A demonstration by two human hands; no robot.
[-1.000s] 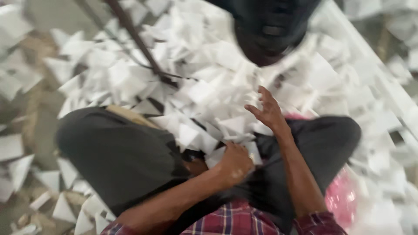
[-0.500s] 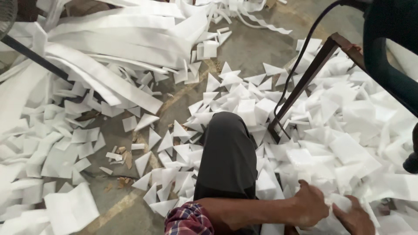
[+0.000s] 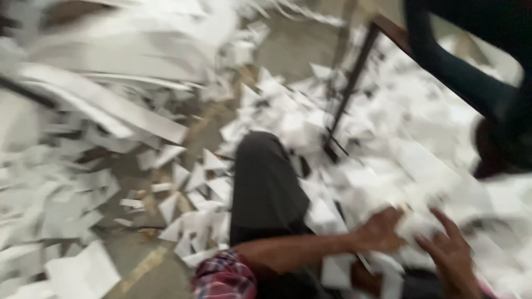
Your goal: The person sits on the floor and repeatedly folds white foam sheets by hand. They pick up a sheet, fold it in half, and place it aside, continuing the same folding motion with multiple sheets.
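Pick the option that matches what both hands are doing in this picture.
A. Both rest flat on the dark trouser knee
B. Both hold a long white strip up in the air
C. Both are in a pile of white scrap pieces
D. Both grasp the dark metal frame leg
C: the left hand and the right hand are together in the white scrap pieces, away from the metal frame leg and the knee.

We see white scraps point(image 3: 421, 224), thin flat offcuts with angular, mostly triangular edges, bunched in a loose clump between both hands at the near right. They blur together, so we cannot count them. The clump rests on a wider heap of the same white scraps covering the floor point(image 3: 293, 50).
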